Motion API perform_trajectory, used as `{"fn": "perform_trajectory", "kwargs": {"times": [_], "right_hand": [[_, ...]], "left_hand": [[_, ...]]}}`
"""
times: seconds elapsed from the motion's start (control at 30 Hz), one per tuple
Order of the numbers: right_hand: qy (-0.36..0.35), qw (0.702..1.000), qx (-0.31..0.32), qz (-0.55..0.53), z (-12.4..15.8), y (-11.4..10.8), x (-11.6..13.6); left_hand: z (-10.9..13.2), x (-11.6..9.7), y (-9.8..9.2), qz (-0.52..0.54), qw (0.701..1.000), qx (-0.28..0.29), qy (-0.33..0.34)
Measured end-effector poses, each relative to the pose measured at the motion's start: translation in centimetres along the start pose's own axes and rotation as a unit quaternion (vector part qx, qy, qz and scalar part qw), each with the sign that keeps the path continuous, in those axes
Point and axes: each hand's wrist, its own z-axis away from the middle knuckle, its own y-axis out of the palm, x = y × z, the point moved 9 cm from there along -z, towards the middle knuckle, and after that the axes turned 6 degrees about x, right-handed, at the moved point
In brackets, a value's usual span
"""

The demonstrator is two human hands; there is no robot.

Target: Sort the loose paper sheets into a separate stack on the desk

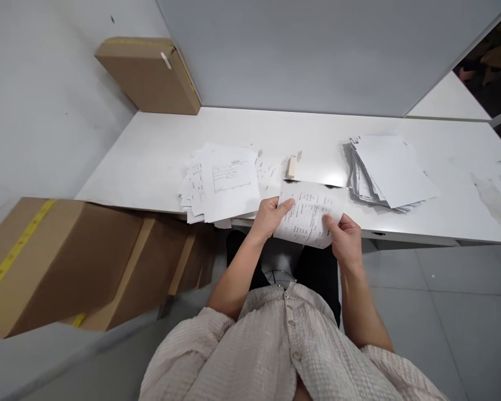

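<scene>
Paper (336, 196) in both hands (269, 218) bears illegibly small print (303, 214).

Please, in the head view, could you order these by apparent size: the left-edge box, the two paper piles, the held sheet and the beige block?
Largest to smallest:
1. Left-edge box
2. Left pile and right pile: they look alike, so unranked
3. Held sheet
4. Beige block
</scene>
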Motion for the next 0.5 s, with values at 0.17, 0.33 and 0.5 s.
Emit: {"fn": "perform_trajectory", "kwargs": {"times": [0.17,0.33,0.5], "right_hand": [[-0.006,1.000,0.010,0.029,0.2,-0.8,1.1],[-0.024,0.999,0.008,0.021,0.4,-1.2,1.9],[-0.045,0.999,0.004,0.029,0.3,-1.5,2.3]], "left_hand": [[0.5,-0.5,0.4,-0.006,1.000,0.004,0.014],[0.9,-1.2,0.9,0.000,1.000,0.013,0.011],[1.1,-1.4,1.1,0.002,1.000,0.024,0.010]]}}
